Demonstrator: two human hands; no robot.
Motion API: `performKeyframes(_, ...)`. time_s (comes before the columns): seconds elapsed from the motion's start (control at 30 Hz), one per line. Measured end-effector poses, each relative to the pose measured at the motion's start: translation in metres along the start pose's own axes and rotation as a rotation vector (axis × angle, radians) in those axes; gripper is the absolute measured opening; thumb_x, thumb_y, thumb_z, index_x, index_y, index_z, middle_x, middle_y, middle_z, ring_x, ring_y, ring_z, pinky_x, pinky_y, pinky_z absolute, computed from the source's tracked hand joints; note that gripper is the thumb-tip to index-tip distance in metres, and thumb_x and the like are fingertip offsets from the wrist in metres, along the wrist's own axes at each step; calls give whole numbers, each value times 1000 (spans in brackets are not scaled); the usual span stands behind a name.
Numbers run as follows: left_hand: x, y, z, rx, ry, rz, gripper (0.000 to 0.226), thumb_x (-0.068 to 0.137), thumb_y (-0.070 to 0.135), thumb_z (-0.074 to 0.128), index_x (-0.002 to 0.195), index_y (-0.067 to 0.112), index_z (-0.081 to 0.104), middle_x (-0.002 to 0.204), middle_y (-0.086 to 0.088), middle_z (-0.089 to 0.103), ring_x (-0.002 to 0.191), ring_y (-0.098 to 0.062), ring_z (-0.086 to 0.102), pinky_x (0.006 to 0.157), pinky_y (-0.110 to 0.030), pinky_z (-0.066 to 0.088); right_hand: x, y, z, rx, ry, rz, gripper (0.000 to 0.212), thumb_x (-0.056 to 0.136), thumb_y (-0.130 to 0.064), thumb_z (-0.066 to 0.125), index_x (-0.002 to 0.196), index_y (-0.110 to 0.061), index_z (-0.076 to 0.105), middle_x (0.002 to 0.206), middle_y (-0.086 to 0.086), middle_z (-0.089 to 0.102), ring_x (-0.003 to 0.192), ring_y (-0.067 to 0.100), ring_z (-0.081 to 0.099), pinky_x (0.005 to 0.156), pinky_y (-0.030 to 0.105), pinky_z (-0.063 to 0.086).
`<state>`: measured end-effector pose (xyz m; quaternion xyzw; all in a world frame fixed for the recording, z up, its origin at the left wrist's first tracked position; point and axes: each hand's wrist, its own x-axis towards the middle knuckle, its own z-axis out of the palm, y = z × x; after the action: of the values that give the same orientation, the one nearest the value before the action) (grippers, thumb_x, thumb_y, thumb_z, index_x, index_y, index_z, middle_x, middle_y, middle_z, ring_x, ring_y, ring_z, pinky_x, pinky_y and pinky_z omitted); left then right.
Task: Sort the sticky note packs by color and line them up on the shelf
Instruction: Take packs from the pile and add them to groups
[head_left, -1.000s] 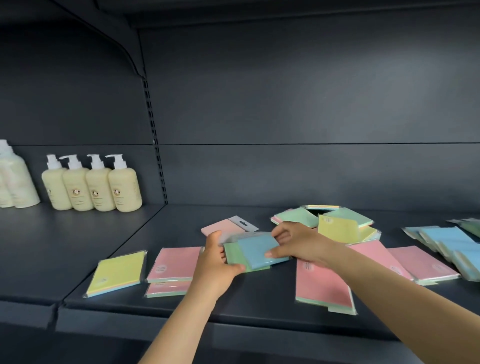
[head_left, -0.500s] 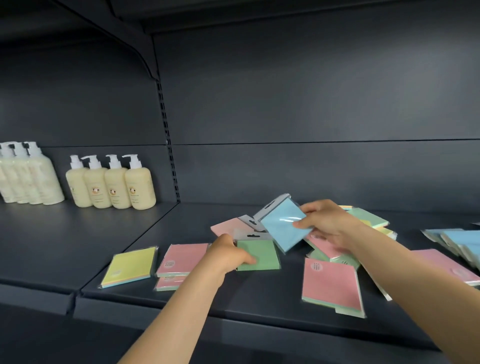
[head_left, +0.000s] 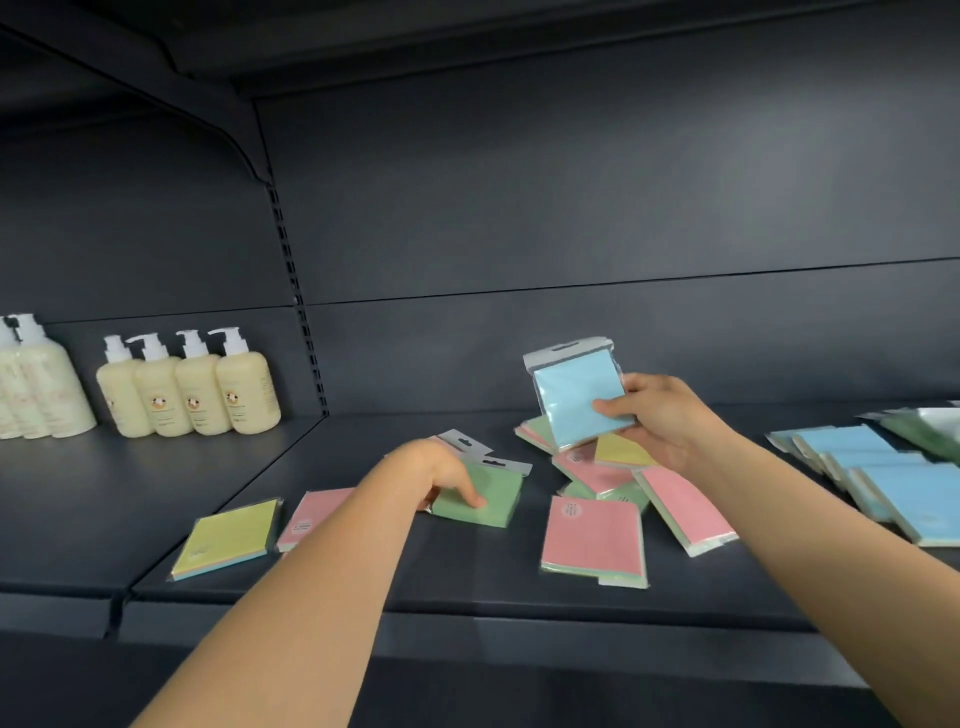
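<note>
This looks like a shop aisle. Dark metal gondola shelving (head_left: 467, 603) fills the view, with a slotted upright strip (head_left: 298, 306) at the far left and a bracket carrying the shelf above. On the left bay stand 4 identical cream pump bottles (head_left: 189, 395) in a row, with more of a larger kind (head_left: 36, 389) at the far left edge. The right bay holds many sticky note packs (head_left: 592, 540) in clear wrap, some with hang tabs, and a row of blue ones (head_left: 893, 483) at far right.
</note>
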<state>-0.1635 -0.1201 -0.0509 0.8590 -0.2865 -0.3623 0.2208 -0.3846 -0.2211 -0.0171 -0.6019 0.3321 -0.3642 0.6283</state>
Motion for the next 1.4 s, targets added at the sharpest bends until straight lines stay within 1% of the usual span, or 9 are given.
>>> performKeyframes(0.17,-17,4,-1,-226,73,44,16,81,-6,66,80,6,56,87,-8,62,100,-23,58,81,-30,47,-37,-4,-46,186,68,-1,13,86,10,54,90,0,61,91,14,69,83,25,66,73,32,53)
performKeyframes(0.33,-56,15,0,-575,194,238,46,82,-14,59,125,-5,46,119,-22,59,108,-35,60,80,-39,49,-79,-8,-104,287,231,34,18,88,11,46,94,0,58,106,16,64,97,31,61,76,37,50)
performKeyframes(0.5,-127,41,47,-913,30,406,40,85,-18,47,122,-2,48,116,-18,59,92,-31,62,66,-38,54,-137,-7,-149,393,331,45,14,90,6,49,98,-4,55,113,16,62,101,30,61,84,43,50)
performKeyframes(0.73,-212,62,150,-995,-201,458,44,90,-16,43,130,1,46,119,-15,60,102,-29,60,78,-39,49,-228,9,-199,337,473,79,23,89,5,53,111,-2,54,113,16,63,101,29,61,93,43,47)
performKeyframes(0.83,-236,64,192,-1037,-297,492,37,89,-17,44,116,7,49,119,-13,58,110,-29,55,89,-41,46,-266,17,-226,356,545,76,24,91,4,52,113,-3,52,113,15,62,107,31,59,93,44,47)
performKeyframes(0.9,-246,70,219,-1015,-331,489,32,88,-16,47,110,6,51,124,-16,58,110,-31,56,84,-40,49,-291,20,-247,363,572,58,22,92,4,51,113,-2,52,113,16,61,105,31,59,88,42,48)
performKeyframes(1.03,-258,89,256,-990,-334,459,34,85,-15,52,116,2,52,125,-19,59,100,-28,59,68,-34,51,-326,27,-290,364,635,22,19,92,2,50,110,-3,54,113,15,62,105,30,60,82,37,48)
performKeyframes(1.23,-269,127,301,-950,-329,436,34,84,-14,56,114,2,51,126,-17,59,115,-31,57,75,-35,50,-346,29,-352,386,709,-7,24,93,-1,52,117,-3,53,110,12,62,104,27,60,89,38,49)
performKeyframes(1.4,-267,173,341,-933,-275,480,29,84,-13,57,110,1,54,121,-16,61,110,-30,59,86,-36,49,-335,25,-411,376,721,-44,19,93,0,52,112,-2,53,105,11,63,98,24,61,87,37,48)
